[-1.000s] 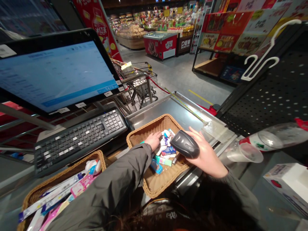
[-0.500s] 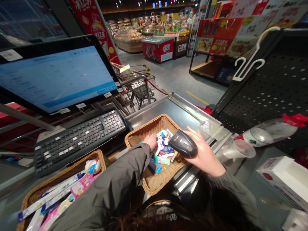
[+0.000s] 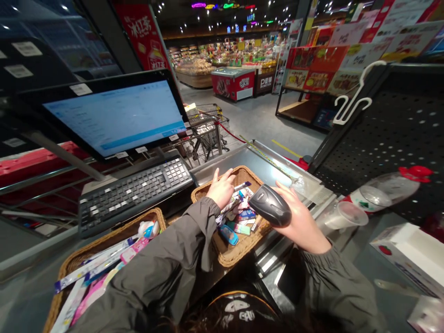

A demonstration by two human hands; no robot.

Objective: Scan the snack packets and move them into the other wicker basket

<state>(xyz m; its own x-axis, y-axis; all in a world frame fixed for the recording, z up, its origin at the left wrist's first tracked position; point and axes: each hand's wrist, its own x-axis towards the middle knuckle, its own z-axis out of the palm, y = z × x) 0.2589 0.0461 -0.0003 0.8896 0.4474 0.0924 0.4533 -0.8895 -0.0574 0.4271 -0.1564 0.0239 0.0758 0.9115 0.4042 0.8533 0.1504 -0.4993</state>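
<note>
**Q:** Right hand (image 3: 301, 226), what do you hold?

**A:** You hold the scanner (image 3: 269, 205), fingers curled tight over its far side.

**Q:** Scanner position and axis?

**A:** It sits above the near-right part of the basket (image 3: 243, 172). Long axis slants from near-right to far-left, blunt nose pointing left toward your other hand.

**Q:** Left hand (image 3: 222, 188)?

**A:** Fingers spread wide, holding nothing visible, at the basket's left side, just beside the packets (image 3: 241, 217). Contact cannot be told.

**Q:** Surroundings?

**A:** Second basket (image 3: 114, 236) lies near-left, under your left forearm. Keyboard (image 3: 135, 192) lies far-left of your left hand.
</note>
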